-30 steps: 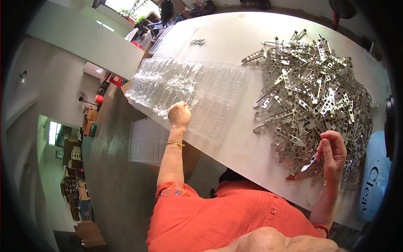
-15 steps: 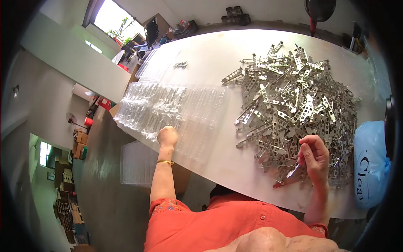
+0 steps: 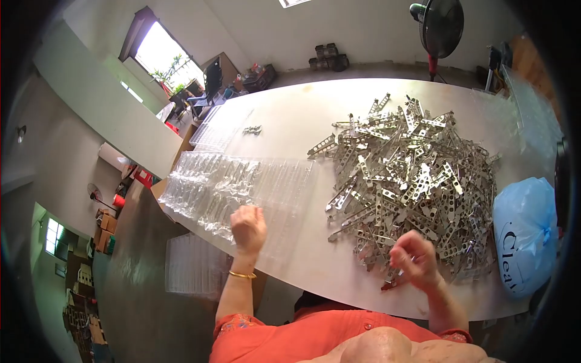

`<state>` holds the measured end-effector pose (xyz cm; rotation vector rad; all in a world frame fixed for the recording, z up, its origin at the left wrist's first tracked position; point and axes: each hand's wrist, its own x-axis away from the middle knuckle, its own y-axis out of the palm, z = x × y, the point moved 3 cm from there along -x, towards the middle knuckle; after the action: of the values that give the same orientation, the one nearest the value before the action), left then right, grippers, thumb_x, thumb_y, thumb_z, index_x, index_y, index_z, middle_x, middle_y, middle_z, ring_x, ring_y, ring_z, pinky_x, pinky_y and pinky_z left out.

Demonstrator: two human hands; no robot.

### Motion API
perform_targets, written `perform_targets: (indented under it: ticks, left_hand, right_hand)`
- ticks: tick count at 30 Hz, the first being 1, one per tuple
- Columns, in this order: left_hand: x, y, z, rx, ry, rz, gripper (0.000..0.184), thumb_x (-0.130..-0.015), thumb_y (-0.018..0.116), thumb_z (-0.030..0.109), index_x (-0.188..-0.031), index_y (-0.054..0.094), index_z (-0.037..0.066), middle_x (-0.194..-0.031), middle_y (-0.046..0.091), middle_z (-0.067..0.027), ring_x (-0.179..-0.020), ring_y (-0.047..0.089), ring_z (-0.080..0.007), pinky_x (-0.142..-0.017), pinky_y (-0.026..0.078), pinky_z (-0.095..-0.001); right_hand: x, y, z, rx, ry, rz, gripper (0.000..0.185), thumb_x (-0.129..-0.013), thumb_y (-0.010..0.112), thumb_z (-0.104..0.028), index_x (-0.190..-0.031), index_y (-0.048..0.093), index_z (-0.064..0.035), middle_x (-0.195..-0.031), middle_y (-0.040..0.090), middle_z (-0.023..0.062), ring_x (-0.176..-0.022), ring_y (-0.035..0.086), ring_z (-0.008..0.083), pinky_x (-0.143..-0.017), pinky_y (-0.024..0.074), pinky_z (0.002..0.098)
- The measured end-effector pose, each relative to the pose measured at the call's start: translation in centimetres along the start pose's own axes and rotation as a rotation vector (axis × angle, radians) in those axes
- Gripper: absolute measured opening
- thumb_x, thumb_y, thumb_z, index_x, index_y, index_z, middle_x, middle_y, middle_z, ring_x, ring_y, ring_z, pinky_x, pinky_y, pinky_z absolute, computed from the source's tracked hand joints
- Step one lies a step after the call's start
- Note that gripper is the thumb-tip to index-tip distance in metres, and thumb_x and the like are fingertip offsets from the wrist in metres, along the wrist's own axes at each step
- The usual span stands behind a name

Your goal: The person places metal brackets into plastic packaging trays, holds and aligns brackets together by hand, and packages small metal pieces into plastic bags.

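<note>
My left hand (image 3: 248, 228) is closed, fingertips curled together, over the near edge of a clear plastic tray (image 3: 284, 187). The tray's left part holds rows of shiny, clear-wrapped pieces (image 3: 209, 184); its right part shows bare slots. Whatever is in my left fingers is too small to tell. My right hand (image 3: 416, 261) is closed, thumb against fingers, over the near side of a large heap of perforated metal strips (image 3: 417, 181). Its fingertips are blurred and what they hold cannot be made out. A red-ended piece (image 3: 392, 283) lies just beside it.
Another clear tray (image 3: 221, 124) and a few small metal pieces (image 3: 252, 130) lie at the table's far left. A blue plastic bag (image 3: 525, 236) stands at the right edge. More clear trays (image 3: 196, 266) are below the table's left edge. A fan (image 3: 442, 27) stands behind.
The view has tilted up. My left hand has shifted slightly right along the tray. My right hand has moved left over the heap, and the metal strip seen in it before no longer shows clearly.
</note>
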<state>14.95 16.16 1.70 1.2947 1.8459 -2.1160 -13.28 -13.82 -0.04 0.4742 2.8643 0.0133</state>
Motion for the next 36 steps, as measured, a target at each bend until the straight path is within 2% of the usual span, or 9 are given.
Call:
perform_targets:
  ticks: [3,6,10,12,16,19,24,28,36]
  left_hand:
    - [0.6,-3.5,7.5,0.423,0.12,0.08,0.017,-0.086,0.071,0.008,-0.076,0.057,0.007,-0.073,0.058,-0.0094,-0.068,0.056,-0.0302,-0.067,0.044,-0.0406]
    - [2.8,-4.8,14.2,0.707,0.42,0.135,0.021,-0.079,0.078,0.009,-0.075,0.057,0.011,-0.064,0.056,-0.0052,-0.053,0.054,-0.0261,-0.052,0.042,-0.0379]
    - [6.4,-4.7,21.7,1.015,0.657,0.022,0.041,-0.08,0.077,0.01,-0.058,0.043,0.012,-0.052,0.044,-0.0023,-0.044,0.047,-0.0206,-0.044,0.039,-0.0345]
    - [7.3,-4.3,23.3,1.105,0.726,-0.052,0.04,-0.081,0.075,0.01,-0.058,0.043,0.012,-0.053,0.044,-0.0028,-0.043,0.046,-0.0216,-0.043,0.038,-0.0352]
    - [9.0,-3.5,24.5,1.207,0.706,-0.131,0.042,-0.083,0.074,0.011,-0.056,0.041,0.01,-0.052,0.043,-0.0056,-0.042,0.044,-0.0248,-0.042,0.036,-0.0369]
    - [10.5,-2.1,24.9,1.398,0.452,-0.508,0.047,-0.088,0.071,0.013,-0.055,0.039,0.006,-0.05,0.037,-0.0132,-0.043,0.041,-0.0315,-0.043,0.031,-0.0414]
    - [11.0,-1.2,25.4,1.433,0.369,-0.604,0.045,-0.091,0.068,0.014,-0.056,0.041,0.005,-0.051,0.04,-0.0138,-0.043,0.041,-0.0325,-0.043,0.031,-0.0418]
    - [10.8,-1.2,25.7,1.374,0.408,-0.558,0.042,-0.091,0.067,0.012,-0.056,0.042,0.007,-0.051,0.041,-0.0121,-0.042,0.043,-0.0316,-0.042,0.031,-0.0406]
    - [10.9,-1.2,26.0,1.311,0.379,-0.587,0.044,-0.089,0.067,0.009,-0.056,0.04,0.008,-0.049,0.039,-0.0098,-0.04,0.039,-0.0288,-0.04,0.03,-0.0392]
  right_hand:
    - [0.4,3.0,-1.1,0.208,-0.193,-0.092,0.013,-0.09,0.07,-0.007,-0.083,0.06,-0.0031,-0.07,0.06,0.0051,-0.059,0.06,0.0102,-0.053,0.0484,0.0255]
    - [1.6,6.2,-2.0,0.307,-0.395,-0.398,0.016,-0.084,0.074,-0.01,-0.078,0.059,-0.0057,-0.063,0.057,0.0092,-0.051,0.059,0.0254,-0.046,0.0463,0.034]
    - [3.8,6.6,2.1,0.286,-0.388,-0.524,0.027,-0.088,0.073,-0.02,-0.068,0.06,-0.0073,-0.062,0.057,0.0075,-0.054,0.059,0.0277,-0.049,0.0474,0.038]
    - [4.9,6.2,2.8,0.303,-0.406,-0.527,0.021,-0.082,0.075,-0.017,-0.067,0.064,-0.0083,-0.068,0.06,0.0079,-0.065,0.062,0.028,-0.056,0.0494,0.0394]
    - [7.2,6.0,7.0,0.287,-0.44,-0.572,0.011,-0.069,0.073,-0.017,-0.075,0.07,-0.0092,-0.083,0.065,0.0099,-0.084,0.063,0.0305,-0.066,0.0503,0.042]
    - [6.9,6.0,6.1,0.251,-0.586,-0.426,0.012,-0.073,0.07,-0.021,-0.075,0.07,-0.0093,-0.08,0.063,0.0093,-0.08,0.061,0.0298,-0.067,0.0501,0.0413]
    - [6.5,5.0,5.8,0.094,-0.448,-0.492,0.015,-0.074,0.069,-0.024,-0.071,0.066,-0.0088,-0.074,0.059,0.0086,-0.076,0.06,0.0296,-0.065,0.0471,0.041]
    - [7.3,4.7,6.6,0.08,-0.344,-0.515,0.02,-0.074,0.067,-0.018,-0.061,0.054,-0.0096,-0.063,0.051,0.0074,-0.062,0.055,0.0275,-0.056,0.0431,0.0396]
    - [7.1,4.4,6.2,0.01,-0.301,-0.449,0.019,-0.073,0.068,-0.013,-0.062,0.054,-0.0086,-0.059,0.049,0.008,-0.056,0.051,0.0282,-0.052,0.0418,0.0391]
